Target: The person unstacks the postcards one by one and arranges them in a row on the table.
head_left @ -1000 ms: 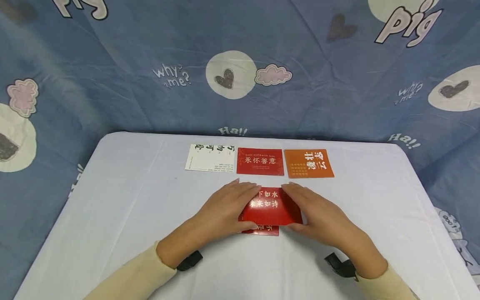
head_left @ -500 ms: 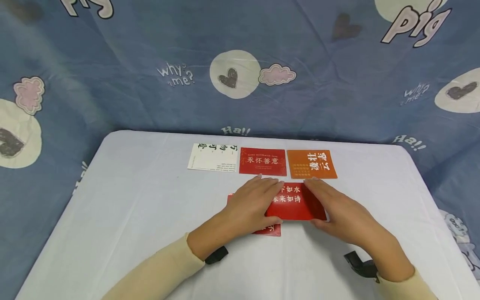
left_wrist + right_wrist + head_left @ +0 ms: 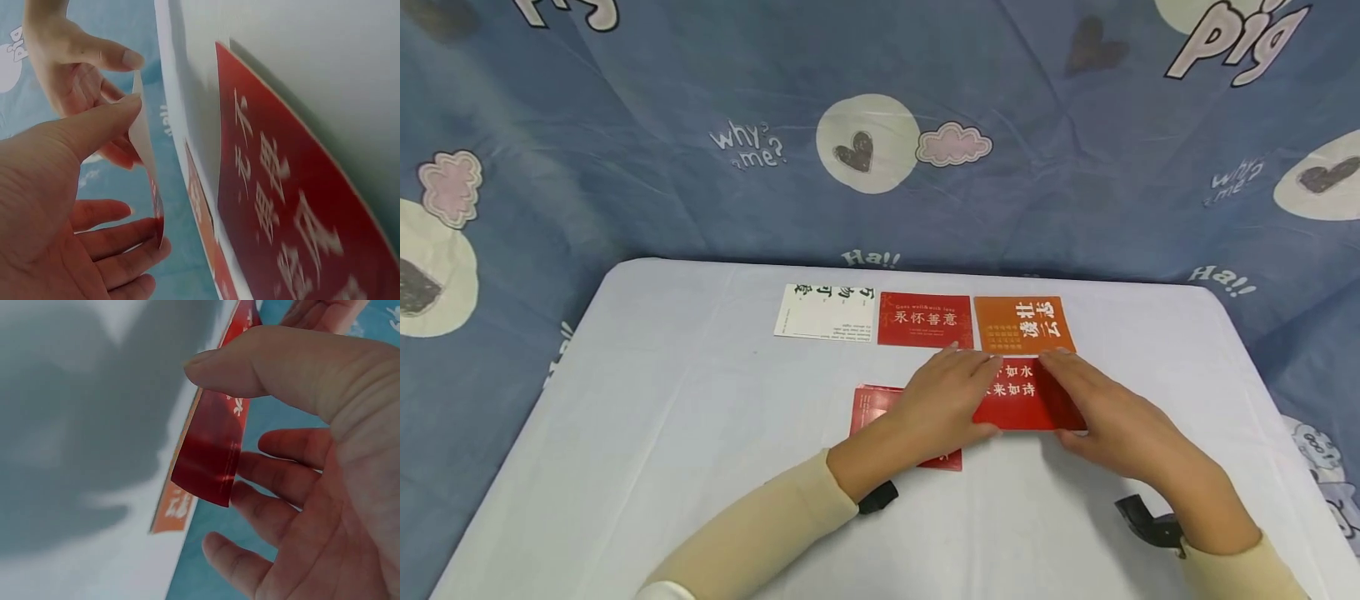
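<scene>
Both hands hold a red card (image 3: 1030, 404) with white Chinese characters, just above the white table in the head view. My left hand (image 3: 943, 404) pinches its left side between thumb and fingers, and my right hand (image 3: 1123, 421) grips the right side likewise. Seen edge-on in the left wrist view, the held card (image 3: 145, 144) bows slightly. In the right wrist view the thumb lies across the held card (image 3: 209, 447), fingertips at its far edge. Another red card (image 3: 867, 408) lies under my left wrist, partly hidden; its white characters show in the left wrist view.
Along the back of the table (image 3: 700, 367) lie a white card (image 3: 825, 315), a red card (image 3: 925, 321) and an orange card (image 3: 1026, 327) in a row. The held card is close in front of the orange one. A blue patterned cloth (image 3: 760, 217) hangs behind.
Both hands have carried the held card to the right and slightly back, from over the other red card to in front of the orange one. More of the red card left behind now shows.
</scene>
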